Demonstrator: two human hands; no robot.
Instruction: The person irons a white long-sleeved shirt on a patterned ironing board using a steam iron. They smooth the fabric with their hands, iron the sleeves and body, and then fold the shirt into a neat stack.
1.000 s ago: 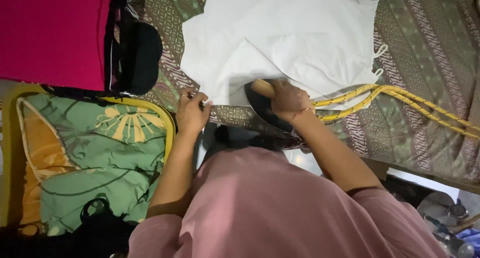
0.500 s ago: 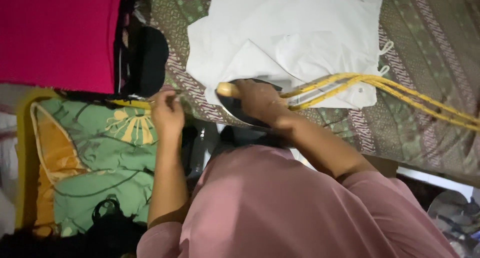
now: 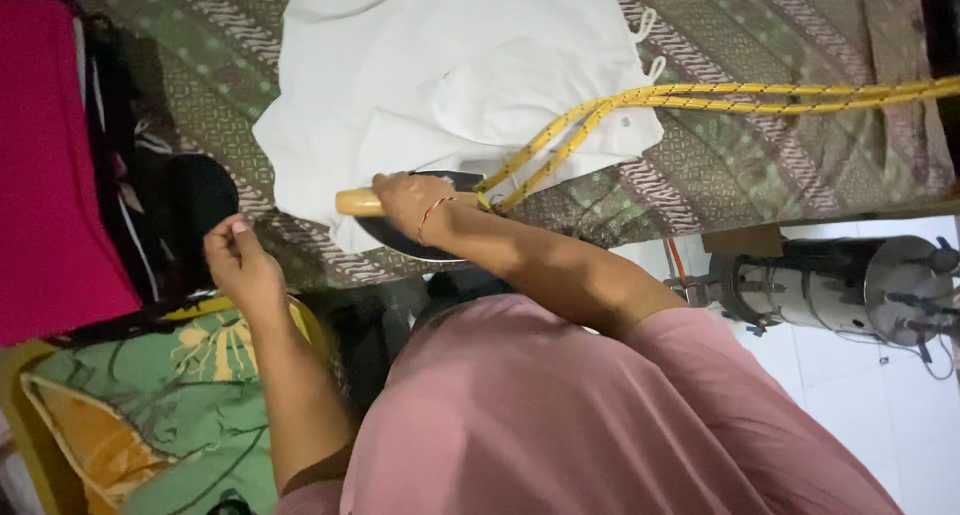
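The right hand (image 3: 415,203) is closed round the pale wooden handle (image 3: 357,202) of a dark iron (image 3: 420,237), fingers wrapped and pressed together over the grip, the handle's end sticking out just past the knuckles; the iron's sole rests on the near edge of a white garment (image 3: 450,85) spread over a patterned brown-green cloth (image 3: 790,165); a yellow braided cord (image 3: 720,97) runs from beside the wrist across the garment and away over the cloth. The iron looks heavy and rigid, best held by that wooden grip, since the metal body is likely hot; the garment looks light, soft and limp, easy to shift by a pinched hem. The left hand (image 3: 240,265) hovers free of the cloth, fingers curled loosely inward with the thumb laid against them, holding nothing that can be seen; beyond its fingertips lies a dark bundle (image 3: 195,190), and further out a magenta fabric (image 3: 50,175); below its wrist spreads a green and orange printed cloth (image 3: 170,415). No packages, labels or signs are legible; a cylindrical metal appliance (image 3: 830,280) stands well off beyond the right elbow.
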